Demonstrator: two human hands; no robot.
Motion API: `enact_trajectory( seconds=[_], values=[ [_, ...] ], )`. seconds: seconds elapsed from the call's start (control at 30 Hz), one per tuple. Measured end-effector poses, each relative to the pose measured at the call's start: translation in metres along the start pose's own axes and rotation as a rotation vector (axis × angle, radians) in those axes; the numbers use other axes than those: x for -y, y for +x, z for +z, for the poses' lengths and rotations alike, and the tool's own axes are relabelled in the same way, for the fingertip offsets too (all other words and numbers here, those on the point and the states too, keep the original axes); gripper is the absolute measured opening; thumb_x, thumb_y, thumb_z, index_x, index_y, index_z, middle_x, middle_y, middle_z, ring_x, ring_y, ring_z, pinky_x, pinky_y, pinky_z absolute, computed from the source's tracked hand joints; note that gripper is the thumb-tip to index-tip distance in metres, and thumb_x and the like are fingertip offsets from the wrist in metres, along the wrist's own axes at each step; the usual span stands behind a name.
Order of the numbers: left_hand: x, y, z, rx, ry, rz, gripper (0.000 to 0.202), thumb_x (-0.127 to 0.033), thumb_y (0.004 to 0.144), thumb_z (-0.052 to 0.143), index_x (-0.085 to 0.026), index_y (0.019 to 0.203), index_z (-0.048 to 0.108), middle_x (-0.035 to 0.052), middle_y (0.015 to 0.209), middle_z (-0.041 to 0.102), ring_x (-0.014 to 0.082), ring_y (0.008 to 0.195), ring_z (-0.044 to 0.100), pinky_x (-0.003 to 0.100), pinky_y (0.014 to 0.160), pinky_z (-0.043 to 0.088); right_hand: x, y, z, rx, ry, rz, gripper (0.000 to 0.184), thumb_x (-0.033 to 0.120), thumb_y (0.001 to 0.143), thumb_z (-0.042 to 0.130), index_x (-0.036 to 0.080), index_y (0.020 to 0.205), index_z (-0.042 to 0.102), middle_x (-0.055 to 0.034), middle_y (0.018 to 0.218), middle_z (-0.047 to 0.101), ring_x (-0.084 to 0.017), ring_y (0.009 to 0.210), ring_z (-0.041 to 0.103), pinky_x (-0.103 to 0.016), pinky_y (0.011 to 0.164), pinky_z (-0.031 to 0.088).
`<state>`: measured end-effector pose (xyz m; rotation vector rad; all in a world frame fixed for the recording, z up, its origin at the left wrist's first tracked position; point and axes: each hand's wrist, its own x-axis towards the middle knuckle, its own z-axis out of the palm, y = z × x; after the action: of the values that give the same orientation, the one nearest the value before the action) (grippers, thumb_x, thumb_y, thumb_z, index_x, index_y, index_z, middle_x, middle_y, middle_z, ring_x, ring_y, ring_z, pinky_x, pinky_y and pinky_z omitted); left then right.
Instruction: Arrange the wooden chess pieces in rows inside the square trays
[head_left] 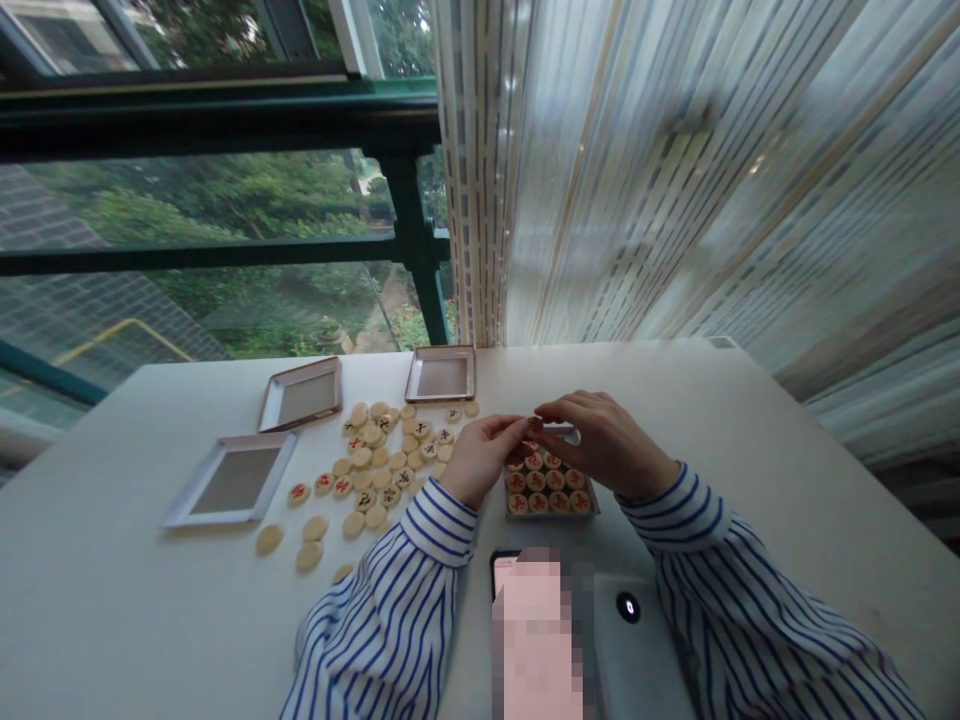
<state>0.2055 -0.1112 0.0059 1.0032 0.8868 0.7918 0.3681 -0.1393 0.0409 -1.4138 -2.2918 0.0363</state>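
My left hand (480, 456) and my right hand (600, 440) meet above a small square box (592, 505) that holds rows of round wooden game pieces with red marks. Both hands have their fingers pinched together on one red-marked piece (533, 425) held between them, just over the box. Left of the box, several loose round pieces (375, 465) lie scattered on the white table (112, 600), some face up with red or black marks, some blank side up. Both sleeves are striped blue and white.
Three shallow square trays or lids lie on the table: one (232, 480) at the left, one (301, 393) behind it, one (441, 374) near the window. A phone edge (501, 565) and a grey device (628, 607) sit at the near edge. Striped curtains hang behind.
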Motion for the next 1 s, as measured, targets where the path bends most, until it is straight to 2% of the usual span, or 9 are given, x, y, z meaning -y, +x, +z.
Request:
enact_trajectory(
  seconds=[0.2,0.4,0.77,1.0],
  values=[
    [-0.0023,-0.0023,0.0047,-0.018,0.009,-0.044,0.035,-0.033,0.066,0.067,-0.011,0.091,0.059,0.0047,0.071,0.065,0.0082,0.055,0.058,0.02,0.055,0.045,-0.0042,-0.0018,-0.0006,0.046,0.059,-0.031,0.018,0.031,0.081,0.052,0.02,0.092,0.062,-0.0044,0.087,0.065,-0.015,0.082,0.056,-0.03,0.074,0.038],
    [-0.0007,-0.0031,0.0043,0.004,0.042,-0.029,0.037,-0.035,0.063,0.07,-0.011,0.087,0.057,0.0041,0.066,0.065,0.009,0.055,0.059,0.02,0.055,0.044,-0.0086,-0.0027,0.003,0.054,0.112,-0.047,0.019,0.027,0.079,0.054,0.021,0.096,0.061,-0.0045,0.089,0.064,-0.015,0.082,0.056,-0.03,0.074,0.038],
    [0.0023,-0.0024,0.0055,-0.037,0.063,-0.018,0.035,-0.036,0.062,0.07,-0.012,0.08,0.055,0.0028,0.059,0.063,0.0103,0.053,0.059,0.021,0.054,0.044,-0.0057,-0.0027,0.0011,0.088,0.087,-0.054,0.021,0.03,0.078,0.055,0.02,0.096,0.06,-0.0055,0.09,0.064,-0.016,0.083,0.056,-0.03,0.075,0.038],
    [0.0024,-0.0013,0.0044,-0.044,0.052,-0.031,0.031,-0.038,0.065,0.066,-0.011,0.079,0.06,0.0038,0.068,0.064,0.0085,0.056,0.057,0.02,0.053,0.043,-0.0077,-0.0021,0.0008,0.092,0.074,-0.051,0.019,0.029,0.08,0.052,0.02,0.095,0.061,-0.0054,0.089,0.064,-0.016,0.082,0.056,-0.03,0.075,0.038]
  ],
)
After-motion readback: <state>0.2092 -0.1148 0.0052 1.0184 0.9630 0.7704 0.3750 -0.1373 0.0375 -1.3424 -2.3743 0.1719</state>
